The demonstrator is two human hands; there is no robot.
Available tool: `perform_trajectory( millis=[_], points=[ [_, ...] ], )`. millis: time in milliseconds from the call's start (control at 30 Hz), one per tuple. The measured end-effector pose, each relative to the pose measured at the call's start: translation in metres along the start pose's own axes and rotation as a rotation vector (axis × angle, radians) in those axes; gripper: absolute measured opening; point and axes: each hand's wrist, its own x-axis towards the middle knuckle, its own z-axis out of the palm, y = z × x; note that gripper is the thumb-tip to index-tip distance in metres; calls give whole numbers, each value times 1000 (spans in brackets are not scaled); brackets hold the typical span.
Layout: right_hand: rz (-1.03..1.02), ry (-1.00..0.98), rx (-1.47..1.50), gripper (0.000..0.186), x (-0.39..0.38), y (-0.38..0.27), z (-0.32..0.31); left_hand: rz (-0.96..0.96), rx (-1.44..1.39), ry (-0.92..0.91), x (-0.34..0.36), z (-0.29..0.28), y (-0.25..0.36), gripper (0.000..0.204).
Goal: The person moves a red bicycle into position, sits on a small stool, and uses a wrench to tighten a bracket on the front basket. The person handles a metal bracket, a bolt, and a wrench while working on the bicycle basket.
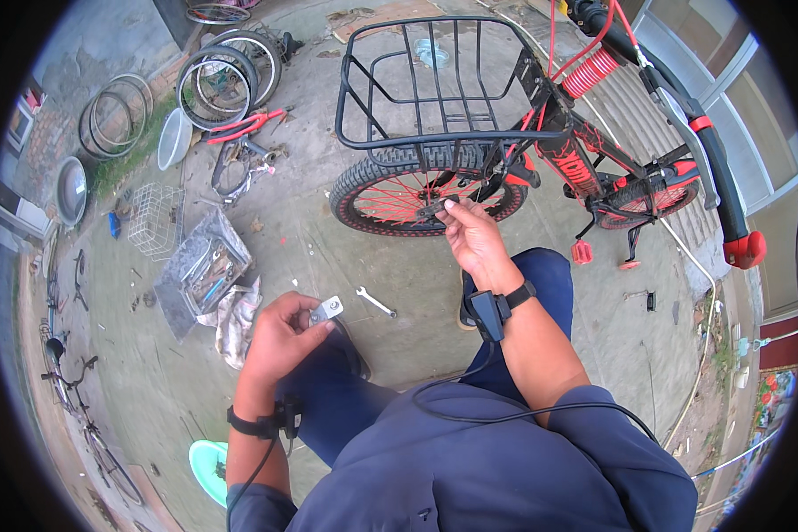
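My left hand (281, 339) pinches a small silver metal bracket (329, 309) with a hole in it, held above my left knee. My right hand (473, 235) reaches to the front wheel (372, 213) of a black and red bicycle. Its thumb and fingertips are closed by the dark axle end at the hub; what lies between them is too small to make out. The wheel has red spokes and a black tyre. Over it sits a black wire basket (452, 138). On the ground between my hands lies an open-ended wrench (377, 302).
To the left, a grey tray (173, 288) holds several tools, beside a crumpled cloth (232, 330). A white wire basket (156, 222), basins and loose tyres (217, 89) lie farther off. A green basin (207, 474) is near my left elbow. The bicycle's handlebar grip (727, 191) juts out at right.
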Motion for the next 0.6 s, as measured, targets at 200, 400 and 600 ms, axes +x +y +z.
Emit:
perform_trajectory(
  millis=[200, 400, 600],
  points=[
    [-7, 19, 10, 17, 1, 3, 3, -10, 2, -3, -1, 2, 1, 32],
    [60, -57, 82, 16, 3, 2, 2, -19, -8, 2, -2, 2, 5, 31],
    [99, -22, 193, 19, 0, -1, 8, -12, 28, 29, 0, -1, 7, 29]
  ],
)
